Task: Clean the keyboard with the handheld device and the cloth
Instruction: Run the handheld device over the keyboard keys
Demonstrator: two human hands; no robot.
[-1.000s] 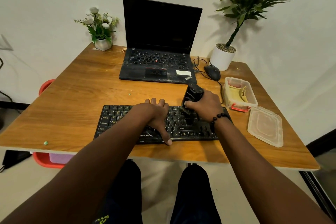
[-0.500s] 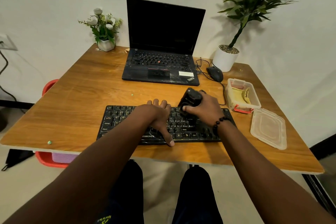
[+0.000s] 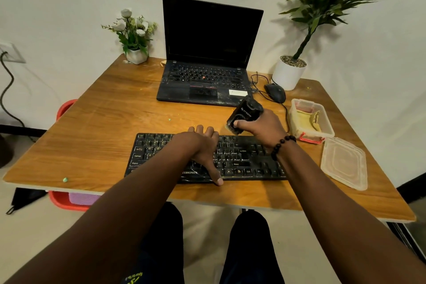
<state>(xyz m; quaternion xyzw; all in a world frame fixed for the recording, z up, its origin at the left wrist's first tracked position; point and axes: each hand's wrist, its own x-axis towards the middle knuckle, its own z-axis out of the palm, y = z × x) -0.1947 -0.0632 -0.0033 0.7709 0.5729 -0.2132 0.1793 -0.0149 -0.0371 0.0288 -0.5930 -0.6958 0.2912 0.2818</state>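
Black keyboard (image 3: pixel 207 157), stiff and light, lies near the table's (image 3: pixel 92 136) front edge, flat left hand (image 3: pixel 202 152) steadying it. Right hand (image 3: pixel 262 129) grips the small rigid device (image 3: pixel 245 114) around its body.

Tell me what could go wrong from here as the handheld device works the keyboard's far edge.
1. The black handheld device gripped by the right hand sits close to the black mouse's thin cable; a wide stroke might snag it.
2. The left hand covers the black keyboard's middle keys, so they could be missed.
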